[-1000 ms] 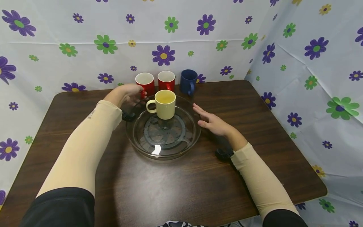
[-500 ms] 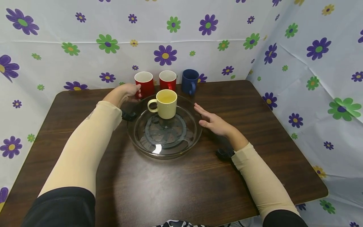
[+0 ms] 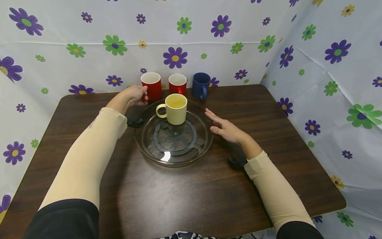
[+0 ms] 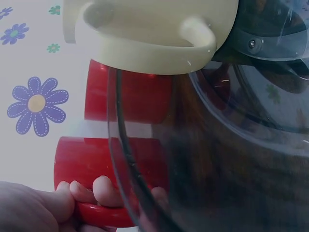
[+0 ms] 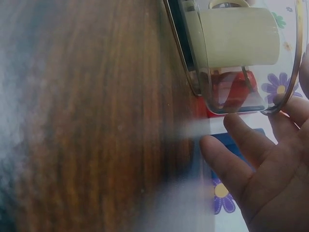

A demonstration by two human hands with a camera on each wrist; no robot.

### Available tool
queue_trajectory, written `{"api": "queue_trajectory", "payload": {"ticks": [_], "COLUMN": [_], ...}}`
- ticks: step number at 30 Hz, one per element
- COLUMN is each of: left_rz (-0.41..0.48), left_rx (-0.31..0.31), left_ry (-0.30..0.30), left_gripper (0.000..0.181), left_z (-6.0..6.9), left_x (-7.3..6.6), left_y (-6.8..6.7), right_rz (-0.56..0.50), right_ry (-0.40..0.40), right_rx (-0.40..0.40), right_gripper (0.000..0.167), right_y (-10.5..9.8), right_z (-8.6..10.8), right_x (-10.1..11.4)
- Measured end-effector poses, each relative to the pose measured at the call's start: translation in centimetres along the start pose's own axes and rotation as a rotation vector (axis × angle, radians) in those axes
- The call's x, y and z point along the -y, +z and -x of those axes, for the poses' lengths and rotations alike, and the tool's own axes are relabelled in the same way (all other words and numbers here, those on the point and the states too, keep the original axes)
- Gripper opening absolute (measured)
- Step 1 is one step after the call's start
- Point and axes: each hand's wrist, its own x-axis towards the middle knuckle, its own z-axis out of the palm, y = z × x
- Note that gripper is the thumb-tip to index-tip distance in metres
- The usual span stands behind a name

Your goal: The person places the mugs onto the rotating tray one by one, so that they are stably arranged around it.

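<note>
In the head view my left hand point(image 3: 132, 96) grips the handle of the left red mug point(image 3: 152, 87), its fingers curled through the handle point(image 4: 104, 213) in the left wrist view. The mug stands upright behind a round see-through glass dish point(image 3: 146, 157). A yellow mug point(image 3: 176, 111) stands upright in the back part of the dish, its handle to the left. My right hand point(image 3: 227, 129) is at the dish's right rim with fingers extended; in the right wrist view the fingers point(image 5: 253, 140) lie close to the glass edge.
A second red mug point(image 3: 177, 84) and a blue mug point(image 3: 201, 86) stand in a row along the back of the brown table point(image 3: 179, 199). A flowered cloth point(image 3: 125, 23) hangs behind and on the right. A spoked ring point(image 3: 174, 146) shows through the dish's bottom.
The left red mug has turned, its handle swinging from the front toward the left, and has shifted slightly left with my left hand. My right hand and the dish stay nearly in place.
</note>
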Motion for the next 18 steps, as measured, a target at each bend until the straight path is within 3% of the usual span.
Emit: {"api": "queue_trajectory", "payload": {"ticks": [9, 18], "left_rz": [0.024, -0.014], "left_rx": [0.012, 0.031], "left_ry": [0.057, 0.103], "left_gripper": [0.034, 0.034], "left_z": [1.5, 4.2], "left_x": [-0.1, -0.6], "left_y": [-1.0, -1.9], "right_rz": [0.012, 0.013], "right_ry": [0.007, 0.021], "right_rx": [0.002, 0.004], "right_gripper": [0.086, 0.08], "right_y": [0.0, 0.0], "right_z": [0.0, 0.1], "right_x": [0.3, 0.3]}}
